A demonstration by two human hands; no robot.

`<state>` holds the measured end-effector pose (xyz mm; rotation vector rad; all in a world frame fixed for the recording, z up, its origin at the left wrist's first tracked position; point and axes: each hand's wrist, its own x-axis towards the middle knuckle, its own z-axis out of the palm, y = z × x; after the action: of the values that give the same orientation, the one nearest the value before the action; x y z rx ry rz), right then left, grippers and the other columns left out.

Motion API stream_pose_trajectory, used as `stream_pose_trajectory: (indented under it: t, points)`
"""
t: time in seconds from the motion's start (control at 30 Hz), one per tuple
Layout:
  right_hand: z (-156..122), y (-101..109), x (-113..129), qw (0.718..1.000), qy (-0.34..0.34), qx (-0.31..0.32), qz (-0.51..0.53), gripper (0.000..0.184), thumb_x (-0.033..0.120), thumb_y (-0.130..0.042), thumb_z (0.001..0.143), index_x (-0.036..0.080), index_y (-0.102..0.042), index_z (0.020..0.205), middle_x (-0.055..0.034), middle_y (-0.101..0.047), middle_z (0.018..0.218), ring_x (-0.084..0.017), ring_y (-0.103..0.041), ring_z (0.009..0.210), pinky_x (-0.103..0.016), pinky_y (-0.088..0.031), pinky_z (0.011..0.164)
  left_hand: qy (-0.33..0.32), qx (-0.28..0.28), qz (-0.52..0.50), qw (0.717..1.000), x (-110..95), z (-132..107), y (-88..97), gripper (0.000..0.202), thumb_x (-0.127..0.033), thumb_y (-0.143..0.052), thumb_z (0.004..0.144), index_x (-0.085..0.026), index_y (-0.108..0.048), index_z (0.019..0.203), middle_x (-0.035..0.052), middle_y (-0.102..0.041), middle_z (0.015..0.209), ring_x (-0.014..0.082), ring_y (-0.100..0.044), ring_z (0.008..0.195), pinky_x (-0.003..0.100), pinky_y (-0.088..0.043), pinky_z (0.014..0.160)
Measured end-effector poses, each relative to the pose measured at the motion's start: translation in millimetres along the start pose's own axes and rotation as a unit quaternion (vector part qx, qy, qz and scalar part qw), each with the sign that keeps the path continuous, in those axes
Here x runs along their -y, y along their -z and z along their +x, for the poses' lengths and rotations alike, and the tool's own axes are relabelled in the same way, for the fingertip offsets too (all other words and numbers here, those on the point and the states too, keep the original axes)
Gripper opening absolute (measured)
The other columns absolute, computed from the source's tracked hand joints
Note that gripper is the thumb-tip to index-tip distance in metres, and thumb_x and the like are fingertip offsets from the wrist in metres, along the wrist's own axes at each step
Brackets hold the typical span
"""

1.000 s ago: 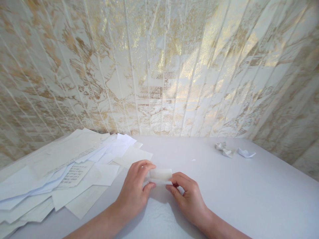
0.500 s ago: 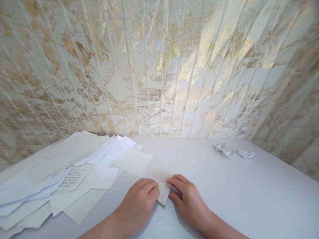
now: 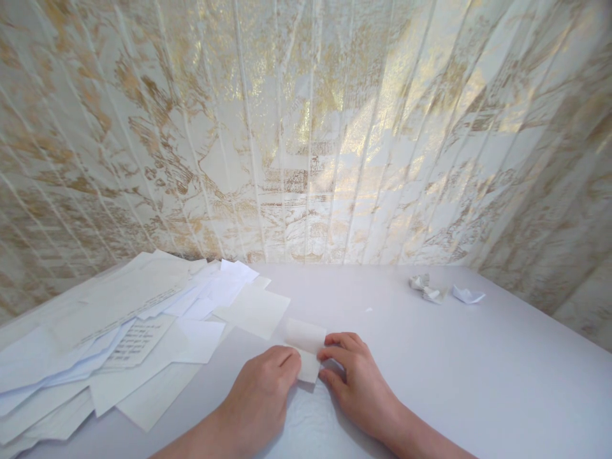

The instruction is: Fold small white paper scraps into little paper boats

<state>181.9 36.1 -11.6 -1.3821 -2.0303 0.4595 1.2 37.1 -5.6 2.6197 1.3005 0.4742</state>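
A small white piece of paper (image 3: 306, 341) lies on the pale table (image 3: 478, 382), partly folded, its far flap raised. My left hand (image 3: 262, 389) presses on its left edge with curled fingers. My right hand (image 3: 356, 379) holds its right edge, fingertips pinched on the fold. Both hands meet over the paper near the table's middle front.
A spread pile of white sheets (image 3: 119, 325), some printed, covers the table's left side. Two small folded paper shapes (image 3: 425, 287) (image 3: 467, 294) sit at the far right. A gold-patterned curtain (image 3: 306, 127) hangs behind the table.
The paper was held up between both hands, then laid down on the table. Now its far flap is lifted and folded toward me, with both hands pressing lower.
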Motion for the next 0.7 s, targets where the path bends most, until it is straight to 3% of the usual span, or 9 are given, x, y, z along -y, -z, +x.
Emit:
stream_pose_trajectory:
  t: [0.17, 0.43, 0.7]
  points:
    - [1, 1, 3, 1.0, 0.013, -0.012, -0.004, 0.018, 0.006, -0.058, 0.068, 0.019, -0.065, 0.079, -0.0058, -0.057, 0.092, -0.021, -0.046, 0.094, -0.032, -0.034, 0.083, 0.037, -0.014, -0.061, 0.997, -8, 8, 2.5, 0.012, -0.009, -0.043, 0.077, -0.019, -0.048, 0.071, 0.0011, -0.053, 0.081, 0.0171, -0.048, 0.079, 0.03, -0.038, 0.071]
    - [-2, -1, 4, 1.0, 0.022, 0.005, -0.013, 0.016, 0.009, -0.06, 0.069, 0.022, -0.064, 0.076, -0.0026, -0.055, 0.08, -0.019, -0.046, 0.082, -0.031, -0.033, 0.075, 0.109, -0.008, -0.13, 0.985, -6, 9, 3.3, 0.015, -0.015, -0.046, 0.076, -0.018, -0.047, 0.062, 0.0001, -0.053, 0.072, 0.0161, -0.047, 0.076, 0.028, -0.035, 0.07]
    - [5, -4, 5, 0.999, -0.028, 0.017, 0.014, 0.013, 0.011, -0.057, 0.072, 0.021, -0.063, 0.064, -0.0004, -0.058, 0.07, -0.016, -0.048, 0.075, -0.027, -0.03, 0.07, 0.151, 0.009, -0.097, 0.984, -4, 10, 4.4, 0.02, -0.019, -0.043, 0.077, -0.017, -0.05, 0.058, 0.0028, -0.051, 0.08, 0.0178, -0.047, 0.08, 0.031, -0.035, 0.074]
